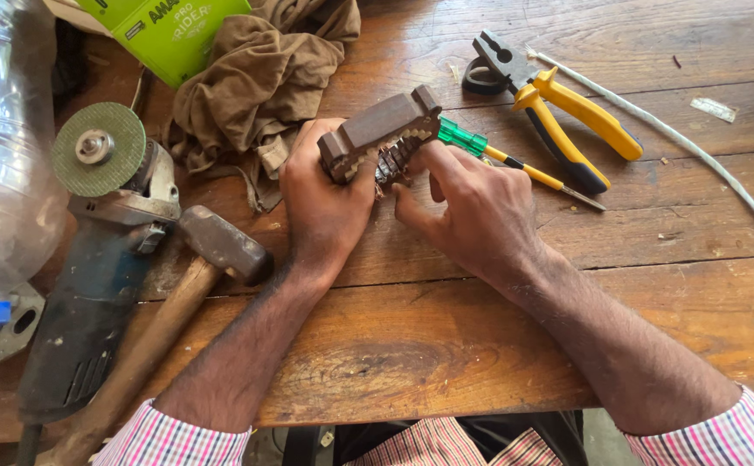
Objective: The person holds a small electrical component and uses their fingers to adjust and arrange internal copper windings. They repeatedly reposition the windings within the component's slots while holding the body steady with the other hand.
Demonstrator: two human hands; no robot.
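An angle grinder (92, 276) lay at the left of the wooden worktop (446, 345), a hammer (195, 285) just beside it and a brown cloth (256, 86) behind. The left hand (325, 207) was closed around a brown block (381, 129) at mid-worktop. The right hand (472, 211) pinched the small toothed parts under that block. A green-handled screwdriver (515, 164) and yellow pliers (558, 112) lay to the right.
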